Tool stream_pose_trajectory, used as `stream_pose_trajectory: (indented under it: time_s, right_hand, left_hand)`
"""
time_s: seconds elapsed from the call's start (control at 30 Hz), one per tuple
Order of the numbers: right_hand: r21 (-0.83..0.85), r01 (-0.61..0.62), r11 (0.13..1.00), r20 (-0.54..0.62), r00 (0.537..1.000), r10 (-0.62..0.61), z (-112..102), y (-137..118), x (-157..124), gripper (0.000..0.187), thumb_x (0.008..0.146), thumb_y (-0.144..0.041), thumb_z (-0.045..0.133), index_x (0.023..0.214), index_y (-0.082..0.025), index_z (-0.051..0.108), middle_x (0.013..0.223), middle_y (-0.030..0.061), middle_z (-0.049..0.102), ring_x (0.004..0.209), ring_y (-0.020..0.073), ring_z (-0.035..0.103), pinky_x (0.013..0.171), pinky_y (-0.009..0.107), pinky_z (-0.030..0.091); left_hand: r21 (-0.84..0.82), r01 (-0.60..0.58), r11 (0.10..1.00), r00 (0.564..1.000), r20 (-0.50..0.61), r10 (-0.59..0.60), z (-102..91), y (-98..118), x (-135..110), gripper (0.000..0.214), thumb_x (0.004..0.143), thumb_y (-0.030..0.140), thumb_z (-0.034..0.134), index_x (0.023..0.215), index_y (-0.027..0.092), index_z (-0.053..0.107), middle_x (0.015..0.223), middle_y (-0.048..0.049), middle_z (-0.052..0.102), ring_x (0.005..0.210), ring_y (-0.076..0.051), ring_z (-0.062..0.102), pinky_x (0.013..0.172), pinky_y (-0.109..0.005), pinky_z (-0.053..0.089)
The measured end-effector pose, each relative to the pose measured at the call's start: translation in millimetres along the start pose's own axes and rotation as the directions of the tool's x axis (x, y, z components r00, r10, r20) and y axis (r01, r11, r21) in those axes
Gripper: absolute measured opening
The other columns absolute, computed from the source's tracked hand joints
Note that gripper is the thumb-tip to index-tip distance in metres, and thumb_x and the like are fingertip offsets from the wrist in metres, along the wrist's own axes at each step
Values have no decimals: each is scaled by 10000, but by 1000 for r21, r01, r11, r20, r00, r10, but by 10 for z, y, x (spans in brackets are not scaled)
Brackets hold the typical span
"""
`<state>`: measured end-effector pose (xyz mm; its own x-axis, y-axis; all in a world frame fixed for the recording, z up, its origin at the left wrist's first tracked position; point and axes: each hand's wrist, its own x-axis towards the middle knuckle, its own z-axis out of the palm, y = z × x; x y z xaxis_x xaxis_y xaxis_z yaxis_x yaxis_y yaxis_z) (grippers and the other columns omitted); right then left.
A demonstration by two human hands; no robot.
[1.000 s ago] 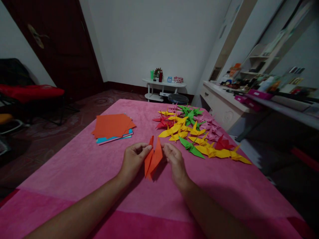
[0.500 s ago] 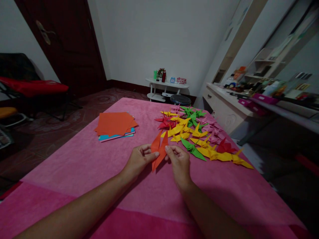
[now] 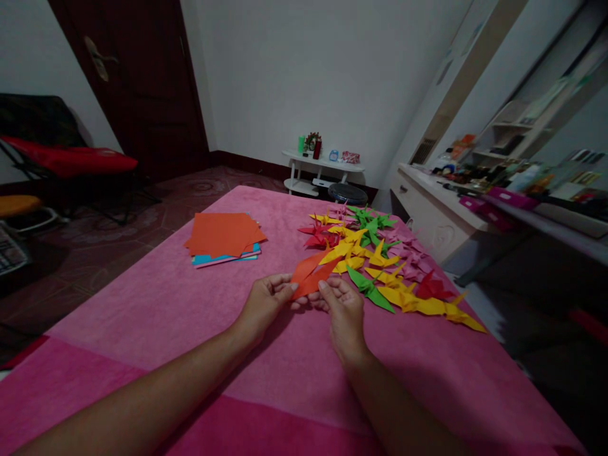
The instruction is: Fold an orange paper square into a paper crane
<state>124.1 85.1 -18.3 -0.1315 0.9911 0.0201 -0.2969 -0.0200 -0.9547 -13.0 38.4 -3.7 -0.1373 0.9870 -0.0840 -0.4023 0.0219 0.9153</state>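
Note:
Between my two hands is a folded piece of orange origami paper (image 3: 311, 276), held just above the pink tablecloth, with a slit running down from its far end. My left hand (image 3: 270, 296) pinches its left side, thumb on top and fingers underneath. On the right side, my right hand (image 3: 342, 304) grips it the same way, thumb over the near edge. The fingertips of both hands come close together below the paper. Just beyond it lie yellow paper cranes (image 3: 349, 250), and a green paper crane (image 3: 370, 288) rests to the right of my right hand.
A stack of square paper, orange sheets (image 3: 223, 234) on top, lies left on the pink-covered table (image 3: 190, 316). Red (image 3: 433, 287), pink and green cranes crowd the right side. Beyond stand a white side table (image 3: 323, 161), a round black stool (image 3: 348, 193) and a cluttered dresser (image 3: 432, 209).
The orange folded paper has turned from upright, points toward me, to tilted rightward and lying flatter. My fingers have moved closer together beneath it. The view has shifted slightly.

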Motion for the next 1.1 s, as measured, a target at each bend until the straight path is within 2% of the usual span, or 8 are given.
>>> stream_pose_trajectory:
  time_s: [0.13,0.27,0.4,0.57,0.7,0.8,0.97,1.1]
  right_hand:
    - [43,-20,999,-5,1000,20,14,-18,-6,288,712,-345,749,800,-181,530,644,13,703,551,148,676,572,253,548]
    - [31,-42,999,17,999,41,16,-12,-18,282,721,-345,742,767,-183,515,630,6,694,564,149,681,586,252,548]
    - [-26,3,1000,69,998,-1,-24,-4,13,307,737,-361,723,946,-181,589,865,47,722,714,165,690,590,246,528]
    - [-79,230,970,73,972,-224,-111,-111,118,406,715,-282,739,1085,-216,586,1064,55,671,966,193,640,831,323,513]
    - [-268,380,885,159,924,-349,-156,-218,172,186,721,-225,718,902,-206,679,914,32,675,888,186,628,831,323,488]
    - [-364,494,790,223,869,-441,-165,-249,174,39,737,-193,680,767,-206,702,804,22,662,799,183,614,774,321,482]
    - [-365,586,723,267,810,-522,-171,-233,149,98,743,-135,654,730,-223,695,792,23,655,798,190,612,776,337,481]
    - [-357,625,694,259,780,-569,-182,-208,140,149,753,-99,638,732,-232,701,822,26,656,826,189,618,786,336,478]
  left_hand:
    - [11,-14,1000,1000,15,14,-4,-4,-8,349,775,435,685,860,97,692,750,-105,733,624,-159,678,637,-254,532]
    - [94,-93,991,996,-4,93,-25,15,-3,284,775,387,693,825,108,712,699,-87,729,610,-164,676,589,-233,508]
    - [284,-181,942,975,-77,210,-92,70,32,240,781,348,678,796,119,748,610,-55,704,517,-144,619,506,-217,452]
    - [577,-384,721,887,13,462,-225,120,80,168,799,279,654,851,179,779,713,-53,732,608,-156,618,565,-228,445]
    - [651,-488,582,825,125,551,-273,158,93,143,798,246,650,855,228,781,778,-58,747,688,-172,650,656,-249,473]
    - [621,-464,631,836,71,545,-252,169,94,107,754,246,689,807,223,779,786,-63,748,712,-184,654,685,-267,494]
    - [343,-277,898,932,-133,338,-182,156,93,215,669,245,744,865,157,749,799,-69,745,685,-186,668,621,-267,518]
    - [204,-217,955,955,-159,251,-162,153,83,262,654,223,741,898,127,725,811,-75,739,634,-154,648,563,-232,490]
